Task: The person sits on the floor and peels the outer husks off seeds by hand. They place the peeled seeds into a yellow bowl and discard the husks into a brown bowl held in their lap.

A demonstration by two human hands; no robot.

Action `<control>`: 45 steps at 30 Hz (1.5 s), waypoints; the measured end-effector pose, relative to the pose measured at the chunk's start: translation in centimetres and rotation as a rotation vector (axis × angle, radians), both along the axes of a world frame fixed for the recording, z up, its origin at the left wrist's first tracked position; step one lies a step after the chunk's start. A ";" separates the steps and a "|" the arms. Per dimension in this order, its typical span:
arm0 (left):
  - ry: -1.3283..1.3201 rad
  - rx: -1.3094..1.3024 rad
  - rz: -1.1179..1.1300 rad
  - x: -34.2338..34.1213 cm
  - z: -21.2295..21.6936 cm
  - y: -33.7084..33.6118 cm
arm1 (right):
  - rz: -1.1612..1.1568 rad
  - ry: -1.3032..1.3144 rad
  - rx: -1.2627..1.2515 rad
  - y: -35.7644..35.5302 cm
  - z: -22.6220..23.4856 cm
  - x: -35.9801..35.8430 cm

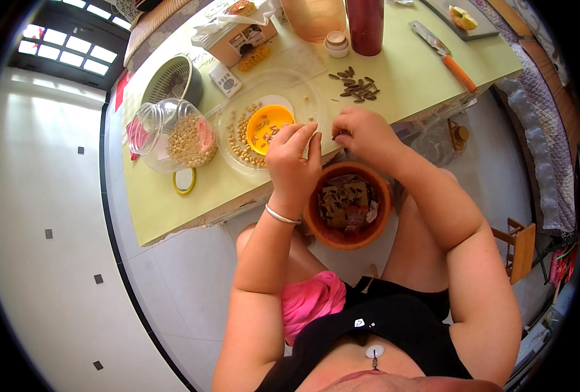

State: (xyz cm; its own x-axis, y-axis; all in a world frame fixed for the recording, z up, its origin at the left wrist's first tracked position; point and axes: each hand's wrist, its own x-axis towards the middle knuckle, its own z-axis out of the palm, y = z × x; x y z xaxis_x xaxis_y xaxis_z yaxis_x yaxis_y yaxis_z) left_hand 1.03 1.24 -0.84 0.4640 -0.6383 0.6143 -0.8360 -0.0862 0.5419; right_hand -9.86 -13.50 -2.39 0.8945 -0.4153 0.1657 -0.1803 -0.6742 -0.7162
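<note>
My left hand (pixel 293 157), with a pale bangle at its wrist, is closed in a pinch at the table's front edge. A small pale bit shows at its fingertips, too small to name. Close by on the right, my right hand (pixel 368 136) pinches a dark piece of sunflower seed shell. Beyond it lies a loose pile of dark sunflower seeds (pixel 358 88). A yellow bowl (pixel 257 140) with shelled kernels stands just beyond my left hand, on a clear round tray (pixel 228 121) with pale round beans. Below both hands, a brown bin (pixel 383 222) holds shells and scraps.
A clear jar of beans (pixel 191 145) lies tipped at left, near a yellow-rimmed lid (pixel 185 181) and a grey colander (pixel 192 81). A white timer (pixel 225 80), tissue box (pixel 238 40), dark red cylinder (pixel 366 29) and orange-handled knife (pixel 458 72) are farther back.
</note>
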 end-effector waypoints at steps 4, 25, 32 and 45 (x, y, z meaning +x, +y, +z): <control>0.018 -0.001 -0.005 -0.1 0.2 0.1 | -0.040 -0.240 0.472 -0.4 0.4 0.2; -0.251 0.117 0.033 -0.9 -0.1 -0.1 | -0.137 -0.269 0.985 2.4 0.2 0.7; -0.179 0.045 0.015 -1.3 -0.3 -0.1 | -0.090 -0.296 0.805 2.3 -0.5 1.1; 1.179 -0.149 -0.249 0.1 0.8 0.5 | 0.046 -0.210 1.252 0.7 0.1 0.5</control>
State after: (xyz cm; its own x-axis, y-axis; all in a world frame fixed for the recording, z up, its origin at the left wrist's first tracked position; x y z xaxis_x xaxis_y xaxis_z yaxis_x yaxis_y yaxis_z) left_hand 1.09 1.73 -0.06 0.6624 -0.7487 -0.0266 0.1916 0.1349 0.9722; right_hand -9.36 -12.78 -2.30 0.9166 -0.3590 -0.1761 0.0192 0.4795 -0.8773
